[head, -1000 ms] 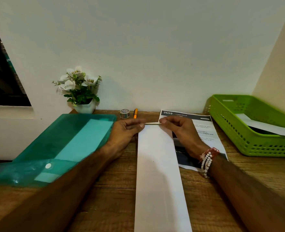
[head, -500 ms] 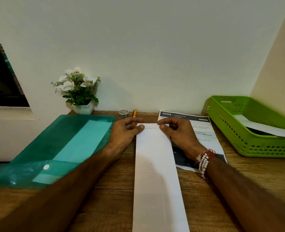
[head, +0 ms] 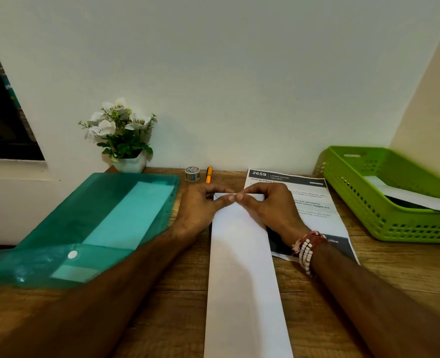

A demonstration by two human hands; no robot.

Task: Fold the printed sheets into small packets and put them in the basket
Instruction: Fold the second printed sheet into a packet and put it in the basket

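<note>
1. Your left hand [head: 200, 205] and right hand [head: 268, 205] meet at the far end of the long white paper strip [head: 242, 267]. The strip lies on the wooden table [head: 162, 319], running from the near edge toward the wall.
2. Each hand pinches that far end between thumb and curled fingers, and the two thumb tips touch at mid-width. Holding both corners this way should keep the end square. I judge you are starting a crosswise fold to shorten the strip into a packet.
3. The flat printed sheet with the dark header band [head: 317, 202] lies under your right hand and under the strip's right edge. It is probably next in line, parked where you can reach it.
4. The lime-green slotted plastic basket [head: 369, 218] sits at the far right, well apart from the strip. It already holds white paper, and it is on your right arm's side for an easy drop.
5. The translucent teal plastic folder [head: 97, 215] lies on the left beside your left forearm, with a pale sheet inside it.
6. The long near end of the strip lies free, so it may swing if you pull unevenly.
</note>
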